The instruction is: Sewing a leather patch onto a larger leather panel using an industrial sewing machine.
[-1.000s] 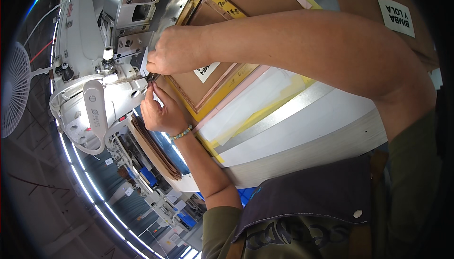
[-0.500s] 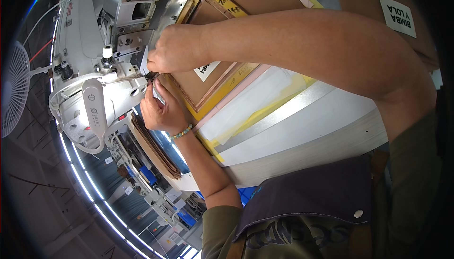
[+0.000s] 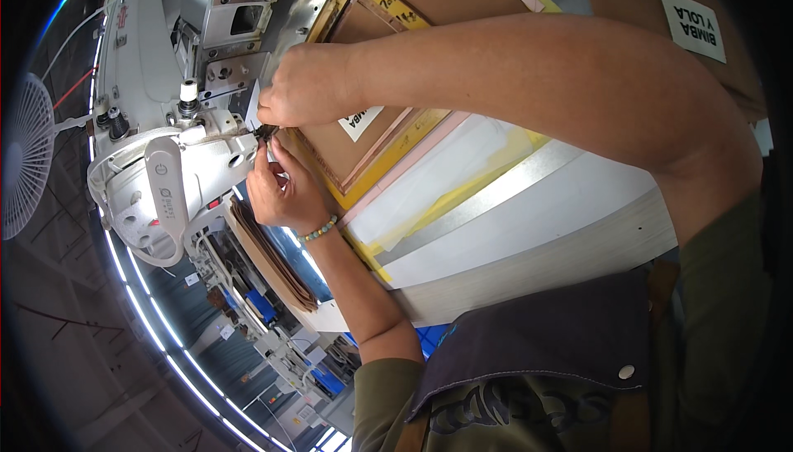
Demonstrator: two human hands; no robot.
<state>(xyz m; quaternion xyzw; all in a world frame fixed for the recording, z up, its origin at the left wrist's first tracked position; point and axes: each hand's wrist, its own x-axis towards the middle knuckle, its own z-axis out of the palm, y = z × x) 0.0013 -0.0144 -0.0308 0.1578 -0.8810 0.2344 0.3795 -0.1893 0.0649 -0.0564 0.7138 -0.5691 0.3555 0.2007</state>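
Both my hands meet at the needle end of a white sewing machine (image 3: 219,155). My right hand (image 3: 307,85) reaches across from the right, its fingers curled and closed at the small dark metal parts by the needle (image 3: 264,132). Just below it, my left hand (image 3: 285,192), with a beaded bracelet (image 3: 319,229) on the wrist, points up at the same spot, thumb and forefinger drawn together. Whatever either hand pinches is too small and covered to make out. Beside the hands lies a brown panel in a yellow-edged frame (image 3: 376,184), partly hidden by my right forearm.
A white handheld-style lamp or device (image 3: 165,192) hangs at the machine's front. Brown sheets (image 3: 273,262) are stacked beside the table edge. A white fan (image 3: 29,155) stands at far left. Another brown panel with a white label (image 3: 692,27) lies at upper right.
My left hand's fingers have shifted very slightly near the needle. My right hand holds almost the same place, with its forearm raised a touch.
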